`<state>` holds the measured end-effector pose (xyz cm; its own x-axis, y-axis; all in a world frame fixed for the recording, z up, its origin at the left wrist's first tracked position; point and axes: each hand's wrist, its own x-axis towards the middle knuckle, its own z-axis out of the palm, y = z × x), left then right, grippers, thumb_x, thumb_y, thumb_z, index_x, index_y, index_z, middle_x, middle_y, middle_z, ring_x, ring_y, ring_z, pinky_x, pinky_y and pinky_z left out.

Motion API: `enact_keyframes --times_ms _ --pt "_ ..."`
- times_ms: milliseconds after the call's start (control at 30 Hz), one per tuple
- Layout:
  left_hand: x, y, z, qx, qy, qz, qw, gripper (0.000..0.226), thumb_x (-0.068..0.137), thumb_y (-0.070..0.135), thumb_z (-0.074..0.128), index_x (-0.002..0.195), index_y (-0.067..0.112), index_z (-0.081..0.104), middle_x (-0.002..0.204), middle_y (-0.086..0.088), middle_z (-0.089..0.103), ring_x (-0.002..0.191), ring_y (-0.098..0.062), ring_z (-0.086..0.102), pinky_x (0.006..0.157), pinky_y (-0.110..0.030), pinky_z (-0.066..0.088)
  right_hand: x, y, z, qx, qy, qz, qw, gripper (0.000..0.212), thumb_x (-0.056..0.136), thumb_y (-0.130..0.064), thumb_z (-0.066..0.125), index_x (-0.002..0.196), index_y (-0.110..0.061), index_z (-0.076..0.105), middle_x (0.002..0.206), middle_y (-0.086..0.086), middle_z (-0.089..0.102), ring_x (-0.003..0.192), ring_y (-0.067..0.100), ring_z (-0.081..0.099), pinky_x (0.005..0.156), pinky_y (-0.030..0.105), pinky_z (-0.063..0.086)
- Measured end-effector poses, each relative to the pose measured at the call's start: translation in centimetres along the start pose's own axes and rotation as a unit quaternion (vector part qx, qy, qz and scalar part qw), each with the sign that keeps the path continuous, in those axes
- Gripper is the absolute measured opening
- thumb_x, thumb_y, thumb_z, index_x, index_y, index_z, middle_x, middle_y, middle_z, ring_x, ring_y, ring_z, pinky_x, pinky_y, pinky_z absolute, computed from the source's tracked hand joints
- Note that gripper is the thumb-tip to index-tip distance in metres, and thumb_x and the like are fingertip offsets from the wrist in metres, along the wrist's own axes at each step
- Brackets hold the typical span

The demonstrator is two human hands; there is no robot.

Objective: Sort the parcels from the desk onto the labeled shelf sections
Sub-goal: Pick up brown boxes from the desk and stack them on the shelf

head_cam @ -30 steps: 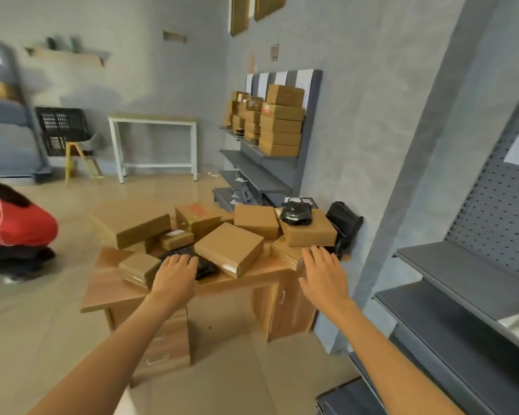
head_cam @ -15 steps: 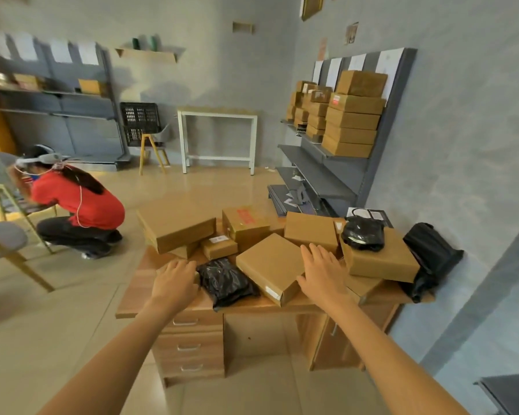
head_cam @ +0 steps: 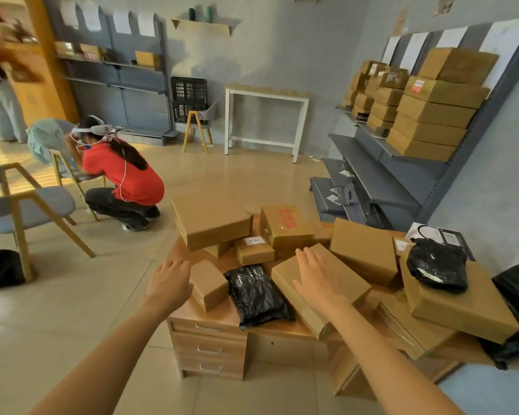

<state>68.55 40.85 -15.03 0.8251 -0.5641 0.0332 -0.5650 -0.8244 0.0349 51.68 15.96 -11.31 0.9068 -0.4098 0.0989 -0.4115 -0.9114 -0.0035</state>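
From the head camera, the wooden desk is crowded with parcels almost to every edge. The right hand lies palm-down, fingers spread and gripping nothing, over the flat cardboard box, which juts past the desk's front edge. The left hand, also open and empty, hovers at the desk's left edge, just beside the small brown box. Between the two boxes a black plastic parcel reaches the front edge. A large carton overhangs the far left corner. On the right, the grey wall shelf holds stacked boxes on top, its lower boards bare. Open tiled floor spreads left of the desk.
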Motion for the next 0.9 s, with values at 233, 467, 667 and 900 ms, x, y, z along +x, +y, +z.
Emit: enact_keyframes --times_ms 233,467,667,900 --pt "8.8 -3.5 1.1 -0.009 -0.01 -0.032 0.999 0.048 0.095 0.03 0.05 0.14 0.017 0.038 0.139 -0.003 0.047 0.129 -0.024 0.042 0.105 -0.031 0.034 12.3 -1.8 2.8 -0.025 -0.011 -0.038 0.999 0.064 0.094 -0.032 0.055 0.148 -0.013 0.026 0.151 0.005 0.034 0.139 0.021 0.031 0.113 0.034 0.026" --pt "15.5 -6.9 4.1 -0.008 -0.049 -0.069 0.996 0.056 0.093 0.034 0.052 0.144 0.018 0.033 0.136 -0.003 0.05 0.127 -0.023 0.044 0.104 -0.032 0.037 20.9 -3.2 6.1 -0.002 -0.045 -0.051 0.998 0.068 0.094 -0.035 0.056 0.15 -0.014 0.023 0.154 0.005 0.03 0.141 0.022 0.028 0.114 0.035 0.027" --pt "19.1 -7.4 6.4 -0.022 -0.085 -0.104 0.991 0.048 0.093 0.036 0.051 0.136 0.017 0.041 0.135 -0.003 0.05 0.127 -0.024 0.043 0.103 -0.032 0.038 26.6 -2.9 8.8 0.005 -0.075 -0.075 0.994 0.066 0.094 -0.033 0.056 0.148 -0.012 0.025 0.15 0.005 0.033 0.138 0.023 0.032 0.111 0.032 0.03" --pt "20.9 -6.6 8.6 -0.071 -0.13 -0.179 0.973 0.056 0.091 0.042 0.054 0.137 0.015 0.039 0.136 -0.004 0.05 0.126 -0.025 0.043 0.1 -0.034 0.039 33.5 -3.0 12.6 0.058 -0.138 -0.082 0.985 0.069 0.094 -0.029 0.056 0.15 -0.009 0.021 0.153 0.01 0.03 0.141 0.027 0.027 0.113 0.036 0.027"
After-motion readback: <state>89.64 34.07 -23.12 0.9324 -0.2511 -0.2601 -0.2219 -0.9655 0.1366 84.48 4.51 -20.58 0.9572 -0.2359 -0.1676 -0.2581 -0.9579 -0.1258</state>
